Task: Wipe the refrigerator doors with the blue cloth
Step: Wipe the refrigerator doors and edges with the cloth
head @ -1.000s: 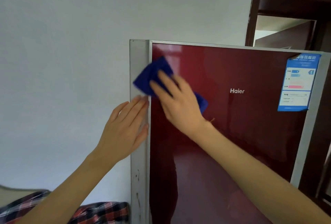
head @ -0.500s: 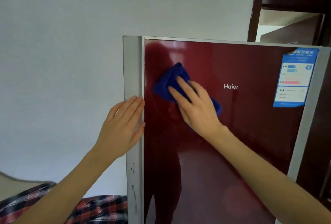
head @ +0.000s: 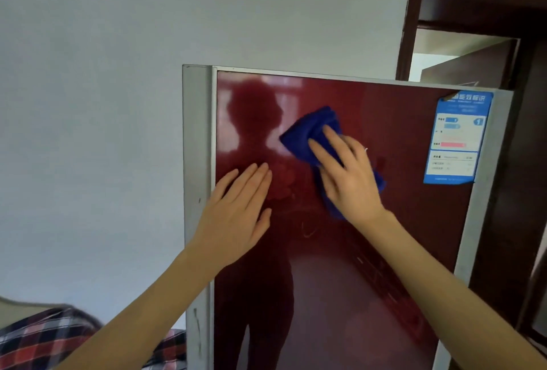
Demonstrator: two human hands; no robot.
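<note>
A glossy dark red refrigerator door (head: 399, 221) with a silver frame fills the middle and right of the view. My right hand (head: 346, 174) presses a bunched blue cloth (head: 307, 133) flat against the upper middle of the door; the cloth sticks out above my fingers and below my palm. My left hand (head: 236, 215) lies flat with fingers together on the red panel, just right of the silver left edge (head: 196, 162). The brand lettering is hidden behind my right hand.
A blue and white energy label (head: 455, 138) is stuck at the door's top right corner. A dark brown door frame (head: 414, 29) with an open door stands behind on the right. A white wall is on the left, plaid fabric (head: 44, 343) at lower left.
My right hand has slid the blue cloth rightward from the door's top left corner to its upper middle. My left hand has shifted from the silver edge onto the red panel.
</note>
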